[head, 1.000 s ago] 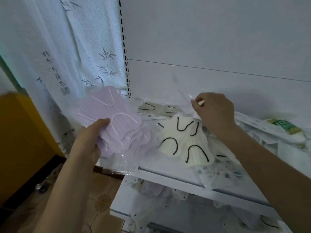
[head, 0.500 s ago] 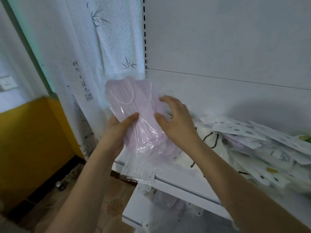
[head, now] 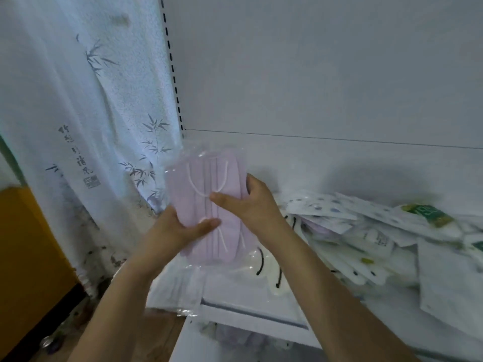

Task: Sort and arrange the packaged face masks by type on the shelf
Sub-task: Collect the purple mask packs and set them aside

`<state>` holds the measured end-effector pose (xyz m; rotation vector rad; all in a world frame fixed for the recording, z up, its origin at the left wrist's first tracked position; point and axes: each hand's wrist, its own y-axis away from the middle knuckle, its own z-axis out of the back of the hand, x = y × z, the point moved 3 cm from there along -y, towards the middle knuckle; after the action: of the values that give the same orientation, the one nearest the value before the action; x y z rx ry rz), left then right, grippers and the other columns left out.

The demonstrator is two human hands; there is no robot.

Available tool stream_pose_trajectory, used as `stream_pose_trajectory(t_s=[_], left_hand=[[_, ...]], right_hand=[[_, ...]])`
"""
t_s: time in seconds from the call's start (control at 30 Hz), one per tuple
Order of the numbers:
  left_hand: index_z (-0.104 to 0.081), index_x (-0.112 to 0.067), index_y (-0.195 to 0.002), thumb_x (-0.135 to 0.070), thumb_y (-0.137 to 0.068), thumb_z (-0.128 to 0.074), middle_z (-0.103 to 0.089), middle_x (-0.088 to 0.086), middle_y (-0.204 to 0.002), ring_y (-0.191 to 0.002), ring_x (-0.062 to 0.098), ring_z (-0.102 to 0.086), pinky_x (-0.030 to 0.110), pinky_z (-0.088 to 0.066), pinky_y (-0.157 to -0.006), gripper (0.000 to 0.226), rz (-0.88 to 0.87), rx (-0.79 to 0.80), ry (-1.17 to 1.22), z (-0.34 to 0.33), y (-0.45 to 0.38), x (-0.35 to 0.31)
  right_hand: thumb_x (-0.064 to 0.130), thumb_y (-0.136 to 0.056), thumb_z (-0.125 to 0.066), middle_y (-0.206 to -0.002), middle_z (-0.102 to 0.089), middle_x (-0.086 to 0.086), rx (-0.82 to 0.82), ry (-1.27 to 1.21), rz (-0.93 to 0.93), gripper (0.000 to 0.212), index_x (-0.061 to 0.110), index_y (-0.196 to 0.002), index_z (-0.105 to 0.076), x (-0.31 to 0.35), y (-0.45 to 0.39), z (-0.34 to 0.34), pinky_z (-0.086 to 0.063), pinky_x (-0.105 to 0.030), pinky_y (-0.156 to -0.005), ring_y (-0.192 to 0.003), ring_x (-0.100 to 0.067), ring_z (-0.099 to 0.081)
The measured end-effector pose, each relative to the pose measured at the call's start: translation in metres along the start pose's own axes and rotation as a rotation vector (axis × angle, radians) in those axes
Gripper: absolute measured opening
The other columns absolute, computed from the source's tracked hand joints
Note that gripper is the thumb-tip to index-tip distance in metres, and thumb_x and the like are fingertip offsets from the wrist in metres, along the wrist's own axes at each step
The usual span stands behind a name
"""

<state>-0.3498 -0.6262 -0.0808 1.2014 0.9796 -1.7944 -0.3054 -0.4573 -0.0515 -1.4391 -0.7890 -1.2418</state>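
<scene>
Evidently early on: both hands, left hand (head: pixel 174 231) and right hand (head: pixel 252 202), clasp the lilac mask packet (head: pixel 209 205) between thumbs and curled fingers above the shelf (head: pixel 251 313), while right of that grip a jumbled heap of mask packs (head: pixel 379 231) awaits sorting.

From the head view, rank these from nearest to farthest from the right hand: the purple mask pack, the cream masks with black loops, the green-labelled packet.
1. Purple mask pack: gripped by the right hand, held upright.
2. Cream masks with black loops: on the shelf, just below the wrist.
3. Green-labelled packet: far right, on the pile.
</scene>
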Motion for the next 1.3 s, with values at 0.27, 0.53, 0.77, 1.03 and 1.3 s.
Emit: stream_pose_trajectory(t_s=[0.27,0.53,0.77,1.03,1.3], left_hand=[[-0.072,-0.025,-0.097,-0.071,-0.032,-0.089,-0.078,-0.014,-0.087,-0.083,0.011,-0.074,0.028,-0.055,-0.075,0.082,-0.048,0.282,-0.004,-0.131,-0.019,-0.096],[-0.069,-0.022,-0.082,-0.032,-0.069,-0.088,-0.074,-0.011,-0.065,-0.071,0.01,-0.068,0.021,-0.048,-0.067,0.025,-0.065,0.745,-0.095,-0.343,0.028,-0.152],[-0.071,-0.016,-0.103,-0.053,-0.074,-0.084,-0.077,-0.004,-0.073,-0.061,0.011,-0.073,0.031,-0.059,-0.057,0.048,0.205,0.961,-0.02,-0.464,0.074,-0.167],[-0.051,-0.033,-0.135,-0.059,-0.081,-0.074,-0.06,-0.005,-0.127,-0.113,0.016,-0.063,0.032,-0.054,-0.087,0.063,-0.353,0.718,-0.466,-0.619,0.025,-0.188],[-0.004,-0.043,-0.159,-0.074,-0.081,-0.061,-0.001,0.006,-0.169,-0.153,0.039,-0.004,0.057,-0.015,-0.122,0.101,-0.421,0.969,-1.143,-0.74,-0.001,-0.152]], right_hand=[[0.007,-0.085,-0.066,-0.105,-0.071,-0.008,-0.246,-0.432,0.033,0.03,0.012,-0.115,-0.066,0.068,0.036,0.143,-0.055,-0.035,-0.093,-0.096,-0.021,-0.068],[0.013,-0.088,-0.071,-0.117,-0.072,-0.006,-0.744,-0.236,-0.077,0.035,0.011,-0.122,-0.066,0.061,0.19,0.318,-0.052,-0.038,-0.1,-0.11,-0.023,-0.067],[0.009,-0.089,-0.069,-0.11,-0.074,-0.01,-0.958,-0.223,-0.185,0.027,0.009,-0.116,-0.068,0.033,0.28,0.425,-0.054,-0.044,-0.096,-0.104,-0.028,-0.07],[0.018,-0.087,-0.072,-0.087,-0.077,0.001,-1.253,-0.173,-0.242,0.019,0.018,-0.105,-0.069,0.02,0.368,0.605,-0.056,-0.034,-0.069,-0.082,-0.023,-0.073],[0.02,-0.085,-0.073,-0.107,-0.073,-0.001,-1.232,-0.207,-0.364,0.029,0.018,-0.113,-0.067,-0.005,0.372,0.685,-0.052,-0.048,-0.096,-0.098,-0.027,-0.068]])
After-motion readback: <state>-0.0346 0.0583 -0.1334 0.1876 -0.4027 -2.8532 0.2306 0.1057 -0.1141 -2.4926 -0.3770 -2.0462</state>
